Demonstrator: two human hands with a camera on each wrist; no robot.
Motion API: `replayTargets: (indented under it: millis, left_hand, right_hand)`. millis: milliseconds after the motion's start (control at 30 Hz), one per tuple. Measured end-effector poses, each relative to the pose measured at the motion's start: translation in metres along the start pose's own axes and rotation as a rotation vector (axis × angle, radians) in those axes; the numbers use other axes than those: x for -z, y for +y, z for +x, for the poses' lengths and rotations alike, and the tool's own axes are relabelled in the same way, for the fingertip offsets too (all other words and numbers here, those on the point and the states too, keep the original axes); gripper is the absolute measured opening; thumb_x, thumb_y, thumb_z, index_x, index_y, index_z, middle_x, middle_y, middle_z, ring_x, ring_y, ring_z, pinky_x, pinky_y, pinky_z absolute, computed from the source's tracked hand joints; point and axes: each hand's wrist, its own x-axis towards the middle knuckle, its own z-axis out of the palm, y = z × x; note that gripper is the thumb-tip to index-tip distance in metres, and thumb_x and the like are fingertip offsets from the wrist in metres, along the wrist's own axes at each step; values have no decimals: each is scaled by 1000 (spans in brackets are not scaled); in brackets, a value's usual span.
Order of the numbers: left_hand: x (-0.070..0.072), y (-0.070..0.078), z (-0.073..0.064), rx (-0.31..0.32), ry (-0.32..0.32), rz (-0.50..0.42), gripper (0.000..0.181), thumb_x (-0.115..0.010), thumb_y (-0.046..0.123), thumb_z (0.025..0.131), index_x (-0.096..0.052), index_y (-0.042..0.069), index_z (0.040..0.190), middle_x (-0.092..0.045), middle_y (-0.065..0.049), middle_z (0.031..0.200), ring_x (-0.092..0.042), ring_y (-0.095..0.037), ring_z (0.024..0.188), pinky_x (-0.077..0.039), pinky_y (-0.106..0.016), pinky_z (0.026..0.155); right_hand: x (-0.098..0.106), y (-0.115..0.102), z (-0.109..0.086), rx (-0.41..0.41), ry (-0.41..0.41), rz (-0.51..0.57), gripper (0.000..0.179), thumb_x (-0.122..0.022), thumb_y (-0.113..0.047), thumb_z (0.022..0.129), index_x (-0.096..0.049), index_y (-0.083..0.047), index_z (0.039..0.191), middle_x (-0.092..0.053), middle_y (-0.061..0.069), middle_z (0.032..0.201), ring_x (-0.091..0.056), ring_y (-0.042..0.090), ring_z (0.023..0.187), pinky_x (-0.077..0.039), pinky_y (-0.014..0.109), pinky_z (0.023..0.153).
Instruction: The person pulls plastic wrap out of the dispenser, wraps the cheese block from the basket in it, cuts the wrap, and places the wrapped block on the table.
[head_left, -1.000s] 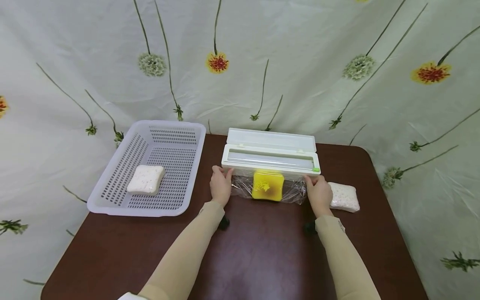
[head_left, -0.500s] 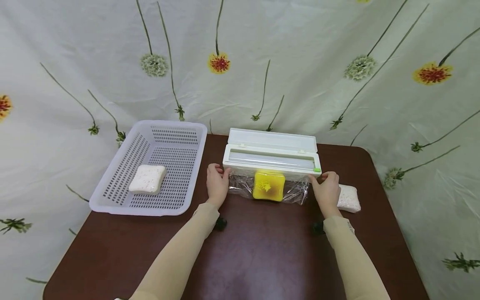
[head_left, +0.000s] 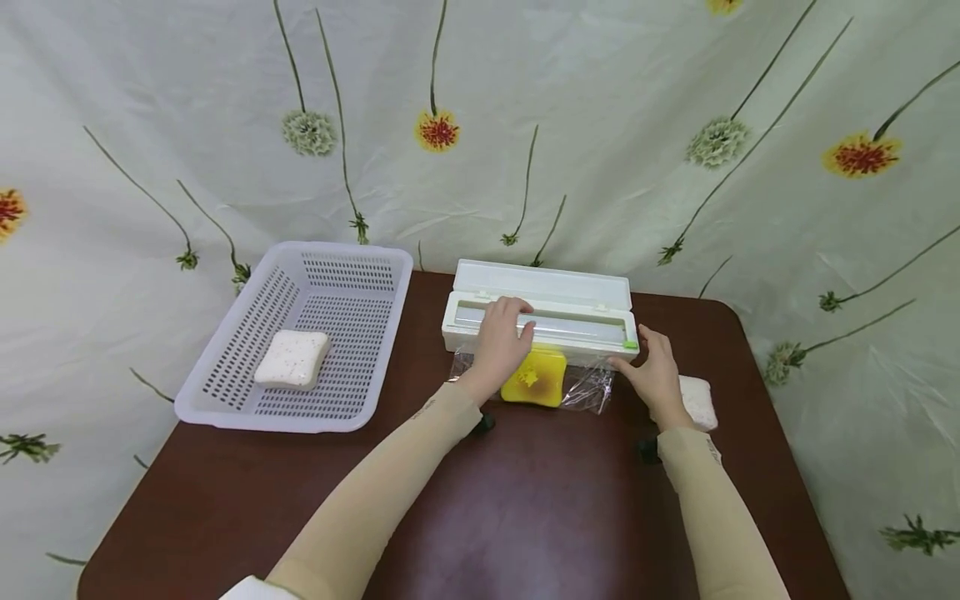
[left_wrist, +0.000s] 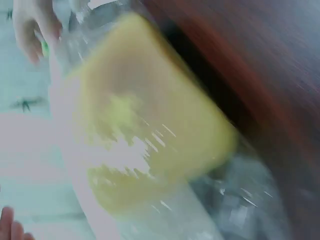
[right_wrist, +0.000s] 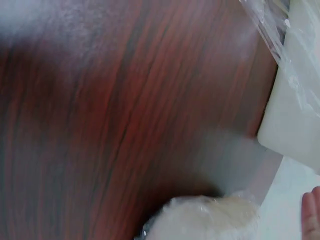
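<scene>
A white cling film dispenser point(head_left: 600, 343) lies across the table with its lid raised and the film roll showing. From its front hangs clear film point(head_left: 588, 387), lying over a yellow square block point(head_left: 536, 379) with a darker patch and a flower-like mark. My left hand point(head_left: 501, 343) hovers over the dispenser's left half, thumb and fingers parted, nothing between them. At the dispenser's right end is my right hand point(head_left: 654, 379), its thumb by the front corner and its fingers spread by the end. The left wrist view shows the yellow block point(left_wrist: 150, 100) blurred under film.
A white speckled block point(head_left: 699, 402) sits right of my right hand; the right wrist view shows it wrapped in film. On the left stands a pale perforated basket point(head_left: 367, 412) holding another white speckled block point(head_left: 291, 360). Behind the brown table point(head_left: 525, 517) hangs a flowered cloth point(head_left: 600, 125).
My left hand has left the dispenser's front left corner and moved right and up over its slot. My right hand has shifted outward from the film to the dispenser's right end.
</scene>
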Motion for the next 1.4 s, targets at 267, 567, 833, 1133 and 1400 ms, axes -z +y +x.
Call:
replayTargets:
  millis: [267,567,833,1133,1400]
  left_hand:
    - [-46,48,12,-89,-282,80,24,-59,20,99,-64,12,121,-62,-5,123,-53,-23,119,-45,-33,102]
    - [-82,54,24,-112,-359,66,24,-62,17,97,-68,10,120,-67,-5,123,-58,-21,119,-47,-30,101]
    - [-104,47,35,-49,-362,-126,24,-68,15,93,-73,10,116,-72,-5,113,-66,-19,101,-54,-28,86]
    - [-118,51,48,-44,-351,-111,20,-72,17,91,-76,10,108,-73,-5,109,-66,-20,97,-54,-29,83]
    - [-129,63,59,-52,-366,-93,16,-71,15,91,-78,10,104,-74,-4,107,-68,-18,97,-55,-24,79]
  right_hand:
    - [-13,9,-4,-39,140,76,56,-77,-19,85,-58,3,133,-52,19,140,-47,37,132,-42,50,107]
    - [-35,10,-12,-174,311,353,50,-81,-17,80,-66,-6,127,-66,13,128,-65,29,114,-54,15,78]
    - [-51,3,-8,-243,354,534,42,-83,-13,79,-71,-8,119,-71,15,116,-71,19,95,-49,7,64]
    - [-46,3,1,-233,355,617,40,-82,-7,79,-71,-4,117,-70,18,117,-70,27,102,-52,9,68]
    - [-28,20,8,-213,410,492,40,-86,-15,73,-75,-6,111,-74,15,105,-55,-9,62,-44,7,56]
